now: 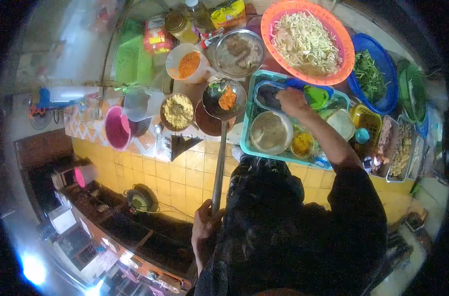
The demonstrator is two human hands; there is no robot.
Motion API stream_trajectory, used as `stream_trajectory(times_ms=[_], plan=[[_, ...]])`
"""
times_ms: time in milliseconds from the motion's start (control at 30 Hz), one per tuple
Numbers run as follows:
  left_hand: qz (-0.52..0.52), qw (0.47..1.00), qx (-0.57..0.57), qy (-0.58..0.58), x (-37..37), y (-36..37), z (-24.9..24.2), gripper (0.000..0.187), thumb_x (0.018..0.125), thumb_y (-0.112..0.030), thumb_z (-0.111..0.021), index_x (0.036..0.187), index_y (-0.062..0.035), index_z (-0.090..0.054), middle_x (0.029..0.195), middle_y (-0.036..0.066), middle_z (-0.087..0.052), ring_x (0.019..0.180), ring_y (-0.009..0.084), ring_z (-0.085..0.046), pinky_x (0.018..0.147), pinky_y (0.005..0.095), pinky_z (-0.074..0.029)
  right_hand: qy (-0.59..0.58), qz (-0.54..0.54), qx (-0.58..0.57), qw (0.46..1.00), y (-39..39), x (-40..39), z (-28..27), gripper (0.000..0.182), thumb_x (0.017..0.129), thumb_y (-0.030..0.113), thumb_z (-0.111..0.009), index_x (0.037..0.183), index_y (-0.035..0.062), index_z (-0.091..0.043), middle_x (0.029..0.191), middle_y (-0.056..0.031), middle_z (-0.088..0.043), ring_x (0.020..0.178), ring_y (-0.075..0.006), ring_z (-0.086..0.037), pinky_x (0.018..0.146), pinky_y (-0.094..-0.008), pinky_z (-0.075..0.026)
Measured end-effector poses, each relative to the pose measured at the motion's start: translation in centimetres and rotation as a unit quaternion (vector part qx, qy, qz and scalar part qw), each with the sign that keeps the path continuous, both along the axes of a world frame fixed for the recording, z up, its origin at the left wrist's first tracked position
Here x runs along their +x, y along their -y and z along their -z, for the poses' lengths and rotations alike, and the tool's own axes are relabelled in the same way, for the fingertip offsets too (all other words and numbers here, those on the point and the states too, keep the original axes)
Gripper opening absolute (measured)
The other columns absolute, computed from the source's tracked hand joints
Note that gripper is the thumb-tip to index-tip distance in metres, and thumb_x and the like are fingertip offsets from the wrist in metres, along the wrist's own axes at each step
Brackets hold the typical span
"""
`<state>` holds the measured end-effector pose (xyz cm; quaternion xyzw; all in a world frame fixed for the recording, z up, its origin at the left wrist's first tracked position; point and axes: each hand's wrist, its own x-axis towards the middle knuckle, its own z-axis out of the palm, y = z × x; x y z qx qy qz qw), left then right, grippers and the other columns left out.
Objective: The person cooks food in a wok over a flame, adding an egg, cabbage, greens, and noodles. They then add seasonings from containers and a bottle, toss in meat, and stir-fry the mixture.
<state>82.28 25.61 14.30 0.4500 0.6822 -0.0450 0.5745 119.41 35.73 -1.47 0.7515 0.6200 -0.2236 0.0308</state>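
Observation:
My left hand [204, 222] is wrapped round the long handle of a metal ladle [225, 101], whose bowl holds orange paste and something green. The ladle's bowl hangs over a brown bowl [207, 124] at the counter's edge. My right hand [291, 101] reaches over a turquoise tray [249, 118], its fingers down at a small container with dark contents [269, 97]; what they hold, if anything, is hidden. Beside that hand is a green-filled blue container [315, 97]. The tray also bears a round tub [271, 132] and a bowl of yellow stuff [302, 144].
Behind the tray stand an orange basin of shredded cabbage [308, 44] and a blue basket of greens [372, 79]. Left are a bowl of yellow mash [176, 112], a pitcher with orange powder [189, 64] and a pink bucket [118, 128]. Long trays [403, 148] sit right.

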Motion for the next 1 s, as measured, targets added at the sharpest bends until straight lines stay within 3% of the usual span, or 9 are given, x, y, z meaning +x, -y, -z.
stream_trajectory(times_ms=[67, 233, 400, 567, 667, 733, 767, 900, 1000], plan=[[0.043, 0.999, 0.002, 0.002, -0.7, 0.2, 0.6, 0.023, 0.078, -0.016, -0.063, 0.092, -0.0009, -0.053, 0.062, 0.007, -0.055, 0.053, 0.0118, -0.048, 0.048, 0.0275, -0.038, -0.026, 0.004, -0.001, 1.000, 0.4, 0.2, 0.2, 0.019, 0.076, 0.011, -0.050, 0.083, 0.0030, -0.065, 0.084, -0.0214, -0.062, 0.081, -0.0330, -0.063, 0.073, -0.0418, -0.051], [0.018, 1.000, 0.009, 0.002, -1.0, 0.3, 1.2, 0.024, 0.074, -0.017, -0.068, 0.085, -0.0041, -0.051, 0.056, 0.002, -0.047, 0.049, 0.0099, -0.042, 0.043, 0.0265, -0.032, -0.133, 0.046, -0.001, 0.990, 1.0, 1.2, 1.1, 0.026, 0.071, 0.007, -0.051, 0.091, 0.0090, -0.067, 0.088, -0.0182, -0.063, 0.087, -0.0306, -0.061, 0.082, -0.0385, -0.046], [0.041, 0.999, 0.002, -0.006, -2.4, 0.6, 2.1, 0.025, 0.077, -0.018, -0.065, 0.094, -0.0023, -0.055, 0.065, 0.009, -0.058, 0.056, 0.0113, -0.050, 0.048, 0.0277, -0.038, -0.204, 0.084, -0.040, 0.975, 1.1, 1.9, -3.3, 0.026, 0.072, 0.007, -0.053, 0.092, 0.0132, -0.068, 0.088, -0.0145, -0.065, 0.083, -0.0262, -0.062, 0.077, -0.0359, -0.048], [0.107, 0.990, 0.095, 0.008, -2.6, 0.2, 1.9, 0.026, 0.077, -0.018, -0.065, 0.095, -0.0027, -0.055, 0.068, 0.010, -0.060, 0.059, 0.0124, -0.052, 0.051, 0.0286, -0.041, -0.251, 0.082, -0.058, 0.963, 1.1, 2.7, -5.8, 0.024, 0.072, 0.009, -0.055, 0.092, 0.0134, -0.068, 0.083, -0.0125, -0.065, 0.080, -0.0230, -0.063, 0.074, -0.0359, -0.048], [0.038, 0.996, 0.055, 0.066, -3.4, 0.8, 3.3, 0.026, 0.077, -0.018, -0.065, 0.095, -0.0024, -0.056, 0.070, 0.010, -0.061, 0.060, 0.0131, -0.052, 0.053, 0.0294, -0.042, -0.238, 0.058, -0.014, 0.969, 1.2, 1.1, -9.4, 0.024, 0.072, 0.007, -0.054, 0.090, 0.0130, -0.068, 0.080, -0.0107, -0.065, 0.078, -0.0232, -0.063, 0.071, -0.0356, -0.048], [0.048, 0.993, 0.076, 0.074, -2.8, 0.5, 2.2, 0.026, 0.077, -0.018, -0.065, 0.096, -0.0025, -0.056, 0.070, 0.010, -0.062, 0.059, 0.0129, -0.052, 0.053, 0.0294, -0.042, -0.007, -0.040, 0.114, 0.993, 1.2, 0.0, -10.2, 0.021, 0.070, 0.004, -0.053, 0.086, 0.0075, -0.067, 0.081, -0.0119, -0.064, 0.078, -0.0253, -0.062, 0.071, -0.0367, -0.049], [0.066, 0.990, 0.094, 0.079, -2.5, 0.3, 1.5, 0.027, 0.077, -0.018, -0.066, 0.096, -0.0026, -0.056, 0.070, 0.010, -0.062, 0.058, 0.0127, -0.053, 0.053, 0.0293, -0.042, 0.104, -0.038, 0.040, 0.993, 0.7, -0.6, -11.0, 0.018, 0.071, 0.005, -0.050, 0.082, 0.0035, -0.065, 0.082, -0.0160, -0.063, 0.079, -0.0279, -0.062, 0.071, -0.0397, -0.049], [0.063, 0.991, 0.083, 0.082, -3.5, 0.8, 3.5, 0.028, 0.076, -0.019, -0.067, 0.097, -0.0030, -0.056, 0.070, 0.010, -0.063, 0.058, 0.0135, -0.055, 0.053, 0.0294, -0.042, 0.166, -0.033, 0.070, 0.983, 0.3, -0.6, -5.3, 0.016, 0.071, 0.009, -0.051, 0.075, 0.0020, -0.064, 0.080, -0.0181, -0.063, 0.078, -0.0293, -0.062, 0.067, -0.0415, -0.049], [0.091, 0.990, 0.083, 0.071, -3.6, 0.4, 3.2, 0.029, 0.077, -0.020, -0.066, 0.098, -0.0030, -0.056, 0.071, 0.011, -0.063, 0.059, 0.0144, -0.057, 0.054, 0.0299, -0.043, 0.190, -0.107, 0.138, 0.966, 1.0, 1.6, 2.8, 0.013, 0.069, 0.013, -0.052, 0.067, 0.0055, -0.062, 0.068, -0.0127, -0.061, 0.064, -0.0275, -0.062, 0.052, -0.0418, -0.048]])
